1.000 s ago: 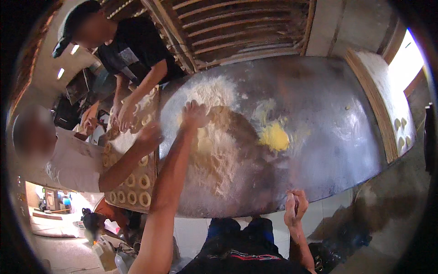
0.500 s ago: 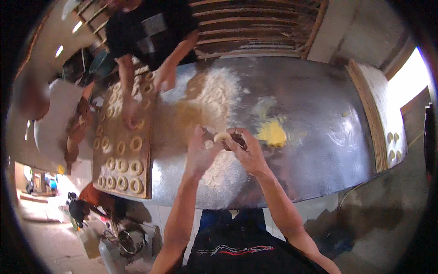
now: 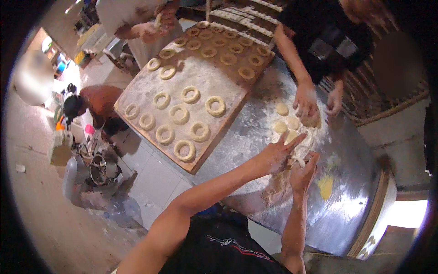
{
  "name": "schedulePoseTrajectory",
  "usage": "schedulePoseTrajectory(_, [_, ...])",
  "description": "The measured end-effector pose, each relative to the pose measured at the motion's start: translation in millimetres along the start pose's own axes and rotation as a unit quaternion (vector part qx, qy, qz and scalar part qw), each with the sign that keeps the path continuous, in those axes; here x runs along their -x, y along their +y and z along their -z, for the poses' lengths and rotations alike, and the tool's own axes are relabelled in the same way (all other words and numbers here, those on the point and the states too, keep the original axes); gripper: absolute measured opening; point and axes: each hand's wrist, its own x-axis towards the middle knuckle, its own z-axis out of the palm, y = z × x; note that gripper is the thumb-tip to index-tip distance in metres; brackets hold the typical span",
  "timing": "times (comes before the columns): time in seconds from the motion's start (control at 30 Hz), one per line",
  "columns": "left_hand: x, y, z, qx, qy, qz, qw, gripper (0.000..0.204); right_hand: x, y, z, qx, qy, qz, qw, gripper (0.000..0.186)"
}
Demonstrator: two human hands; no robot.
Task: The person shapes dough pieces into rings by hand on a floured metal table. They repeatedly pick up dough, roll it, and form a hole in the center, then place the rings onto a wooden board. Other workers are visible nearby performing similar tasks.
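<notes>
Over the floured patch of the metal table, my left hand [image 3: 275,156] is open, with two fingers stretched apart toward some flat round dough pieces [image 3: 280,127]. The fingertips are close to the nearest piece; I cannot tell whether they touch it. Just below and to the right, my right hand [image 3: 303,174] is closed on a pale, curved piece of dough [image 3: 299,161], partly hidden by the fingers. Loose white flour [image 3: 306,141] lies around both hands.
A floured wooden board [image 3: 205,93] with several dough rings [image 3: 184,150] lies to the left. Across the table, a co-worker's hand [image 3: 305,101] reaches into the flour. Another person's hands [image 3: 157,31] are beyond the board. A yellow smear [image 3: 325,187] marks the metal table [image 3: 346,214] at right.
The view has swung left, bringing the board closer. My left hand has come off the dough and spread its fingers; my right hand keeps hold. The co-worker's hands have moved from the board to the flour.
</notes>
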Motion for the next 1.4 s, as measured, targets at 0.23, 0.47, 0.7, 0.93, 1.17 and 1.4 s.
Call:
schedulePoseTrajectory(0.23, [32.0, -19.3, 10.0, 0.455, 0.077, 0.149, 0.875, 0.076, 6.7, -7.5, -6.0, -0.236, -0.163, -0.119, 0.95, 0.054])
schedulePoseTrajectory(0.47, [66.2, -6.3, -42.2, 0.152, 0.391, 0.061, 0.906, 0.065, 38.8, -23.5, -18.9, -0.571, -0.227, -0.131, 0.778, 0.049])
schedulePoseTrajectory(0.7, [115.9, -11.2, -6.5, 0.09, 0.508, -0.029, 0.856, 0.056, 39.1, -73.3, -39.1, -0.552, -0.334, -0.287, 0.708, 0.032])
schedulePoseTrajectory(0.93, [177.1, -57.5, 81.4, 0.328, 0.619, 0.158, 0.696, 0.033, 22.4, -161.9, -130.3, -0.514, -0.507, -0.095, 0.685, 0.028])
schedulePoseTrajectory(1.17, [251.5, -149.8, 187.8, -0.222, 0.602, 0.028, 0.766, 0.035, 10.3, -266.7, -247.6, -0.481, -0.604, -0.038, 0.634, 0.037])
schedulePoseTrajectory(1.4, [275.8, -208.6, 271.6, -0.219, 0.593, 0.023, 0.774, 0.052, -5.0, -354.9, -339.3, -0.453, -0.55, 0.0, 0.702, 0.037])
